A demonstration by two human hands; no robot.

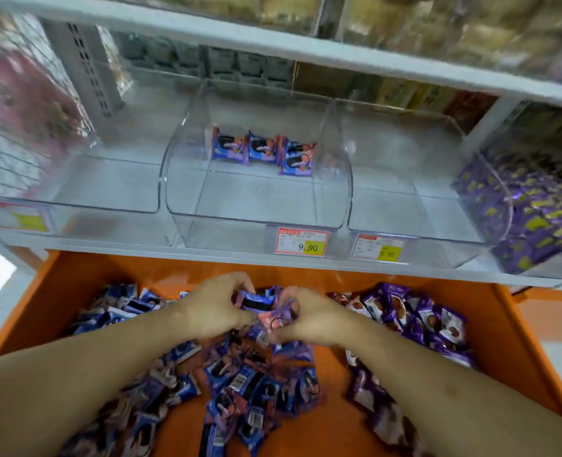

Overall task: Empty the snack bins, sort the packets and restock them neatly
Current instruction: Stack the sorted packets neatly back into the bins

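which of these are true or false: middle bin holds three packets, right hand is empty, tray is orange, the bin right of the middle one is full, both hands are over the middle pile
1. The middle bin holds three packets. True.
2. The right hand is empty. False: with the left hand it holds packets.
3. The tray is orange. True.
4. The bin right of the middle one is full. False: it looks empty.
5. Both hands are over the middle pile. True.

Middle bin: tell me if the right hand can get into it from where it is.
Probably yes. The middle bin is open at the top, holding only three packets at the back, and nothing stands between it and the right hand, though that hand holds packets.
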